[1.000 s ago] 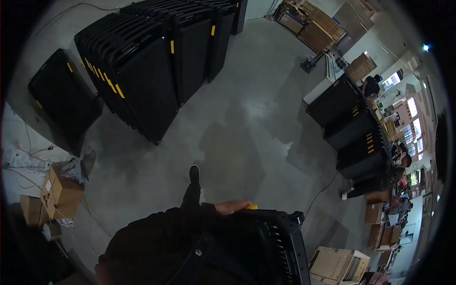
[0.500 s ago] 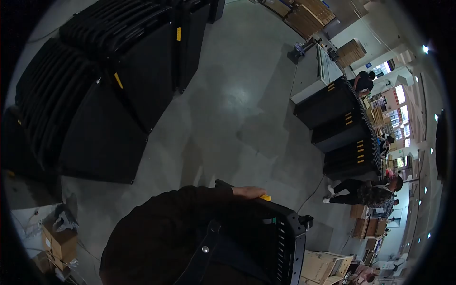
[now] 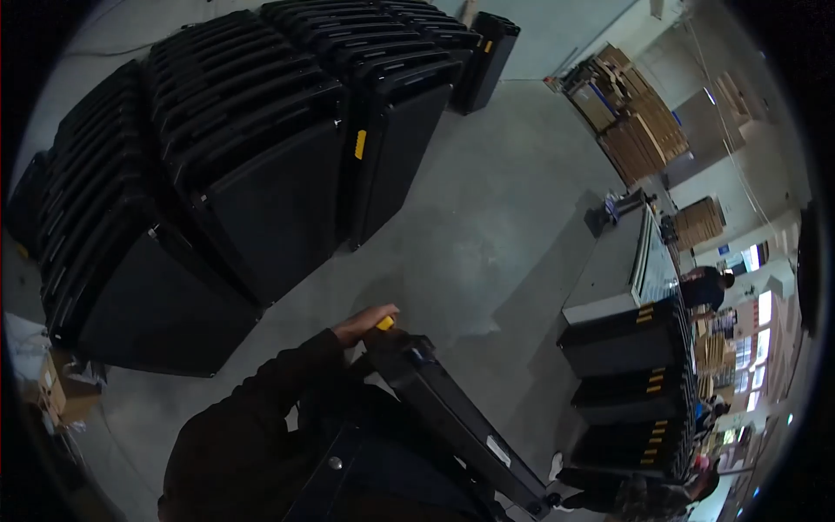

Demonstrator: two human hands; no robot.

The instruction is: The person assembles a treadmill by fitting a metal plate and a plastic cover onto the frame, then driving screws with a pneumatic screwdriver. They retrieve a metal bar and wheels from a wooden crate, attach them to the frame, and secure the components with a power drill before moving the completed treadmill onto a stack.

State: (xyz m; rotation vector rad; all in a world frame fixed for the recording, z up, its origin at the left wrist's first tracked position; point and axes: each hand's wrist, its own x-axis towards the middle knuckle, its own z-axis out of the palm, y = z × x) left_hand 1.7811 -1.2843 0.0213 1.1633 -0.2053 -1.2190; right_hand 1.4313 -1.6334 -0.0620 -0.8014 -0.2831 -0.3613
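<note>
My left hand [image 3: 367, 323] is closed round the yellow grip [image 3: 385, 323] at the top corner of a slim black case [image 3: 452, 404]. The case slants from my hand down to the lower right, close against my body, with a white label [image 3: 497, 450] on its narrow side. A dark sleeve [image 3: 252, 400] covers my left arm. My right hand is out of sight.
Rows of upright black cases [image 3: 270, 191] stand at the left. More cases with yellow grips [image 3: 622, 396] line the right, beside a grey cabinet [image 3: 609, 270]. A person in dark clothes [image 3: 644, 496] is at lower right. Cardboard stacks [image 3: 639, 143] stand at the back.
The view has swung to the right, so the surroundings sit lower and the left rows show more. My left hand and the case have shifted leftward in view; the hand keeps its hold.
</note>
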